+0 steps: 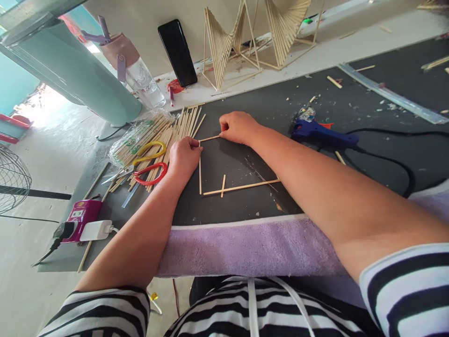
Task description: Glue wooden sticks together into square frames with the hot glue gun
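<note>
My right hand point(238, 127) pinches the right end of a thin wooden stick point(209, 138) over the grey board. At that stick's left end, the fingers of my left hand point(185, 157) are closed on the corner where it meets a second wooden stick point(200, 175), which points toward me. Nearer to me lies a longer stick point(242, 187), its right end hidden by my right forearm, with a short piece point(223, 186) crossing it. Left of my left hand are scissors point(150, 161) with yellow and red handles, on a pile of sticks point(178, 126).
A blue glue gun point(322, 134) with a black cord lies at right. Behind stand stick models point(224, 51), a black phone point(177, 52), a water bottle point(140, 77) and a teal cylinder point(77, 70). A purple power adapter point(82, 217) sits at left; a purple towel point(245, 248) covers the near edge.
</note>
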Motion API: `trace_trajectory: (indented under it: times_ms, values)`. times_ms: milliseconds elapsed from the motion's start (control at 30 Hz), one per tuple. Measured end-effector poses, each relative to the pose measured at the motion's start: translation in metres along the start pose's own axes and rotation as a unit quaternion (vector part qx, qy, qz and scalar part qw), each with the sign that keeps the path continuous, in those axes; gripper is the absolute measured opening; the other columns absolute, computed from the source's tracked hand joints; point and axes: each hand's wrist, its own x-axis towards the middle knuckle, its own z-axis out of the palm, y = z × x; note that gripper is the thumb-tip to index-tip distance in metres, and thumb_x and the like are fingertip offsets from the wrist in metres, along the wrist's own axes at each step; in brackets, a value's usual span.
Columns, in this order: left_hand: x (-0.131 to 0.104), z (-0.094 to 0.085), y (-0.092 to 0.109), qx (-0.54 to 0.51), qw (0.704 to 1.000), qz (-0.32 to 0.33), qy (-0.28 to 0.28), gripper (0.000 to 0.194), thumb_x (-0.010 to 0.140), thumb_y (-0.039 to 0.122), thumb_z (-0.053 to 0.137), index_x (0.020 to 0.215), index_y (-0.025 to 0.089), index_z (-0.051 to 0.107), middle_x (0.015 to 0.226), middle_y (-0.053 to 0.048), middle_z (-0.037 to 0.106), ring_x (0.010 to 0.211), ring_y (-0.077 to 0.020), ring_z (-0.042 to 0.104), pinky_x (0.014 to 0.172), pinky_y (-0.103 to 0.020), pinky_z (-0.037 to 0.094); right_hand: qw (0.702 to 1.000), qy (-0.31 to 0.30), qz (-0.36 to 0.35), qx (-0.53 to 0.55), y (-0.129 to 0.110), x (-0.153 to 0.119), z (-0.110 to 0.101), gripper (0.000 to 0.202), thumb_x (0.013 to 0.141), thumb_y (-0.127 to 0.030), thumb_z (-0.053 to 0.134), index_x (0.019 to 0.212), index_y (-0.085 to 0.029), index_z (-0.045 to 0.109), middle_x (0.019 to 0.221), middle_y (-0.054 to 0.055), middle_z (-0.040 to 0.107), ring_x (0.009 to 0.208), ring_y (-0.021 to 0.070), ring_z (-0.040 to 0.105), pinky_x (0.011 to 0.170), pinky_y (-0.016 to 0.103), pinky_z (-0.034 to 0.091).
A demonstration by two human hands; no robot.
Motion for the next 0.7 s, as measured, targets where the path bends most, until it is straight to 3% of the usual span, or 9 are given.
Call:
trace_trajectory:
  times_ms: [233, 433, 700]
  values:
    - [0.003, 0.000, -0.001, -0.016, 1.000, 0.000, -0.004, 0.016, 0.071, 0.026, 0.066, 0.085, 0.018, 0.068, 0.071, 0.001, 0.064, 0.067, -0.0150, 0.057, 0.068, -0.027, 0.042, 1.000, 0.001, 0.002, 0.004, 0.001, 0.000, 0.000, 0.013, 0.074, -0.025, 0.063, 0.084, -0.020, 0.069, 0.090, 0.005, 0.067, 0.084, 0.0203, 0.059, 0.073, 0.033, 0.040]
    - [0.007, -0.005, -0.001, -0.053, 0.997, 0.022, -0.059, 0.030, 0.070, 0.021, 0.066, 0.100, 0.016, 0.066, 0.062, 0.005, 0.054, 0.060, -0.0121, 0.050, 0.062, -0.025, 0.037, 1.000, -0.005, 0.005, 0.010, 0.000, 0.000, -0.001, 0.012, 0.075, -0.025, 0.063, 0.084, -0.020, 0.068, 0.089, 0.005, 0.066, 0.085, 0.0205, 0.058, 0.077, 0.034, 0.040]
    - [0.008, -0.010, 0.002, -0.072, 0.993, 0.006, -0.090, 0.034, 0.070, 0.020, 0.066, 0.104, 0.013, 0.066, 0.060, 0.005, 0.051, 0.056, -0.0105, 0.047, 0.058, -0.024, 0.035, 1.000, 0.000, 0.002, 0.010, 0.001, 0.001, 0.001, 0.011, 0.075, -0.024, 0.063, 0.084, -0.020, 0.068, 0.088, 0.003, 0.065, 0.083, 0.0190, 0.056, 0.079, 0.035, 0.040]
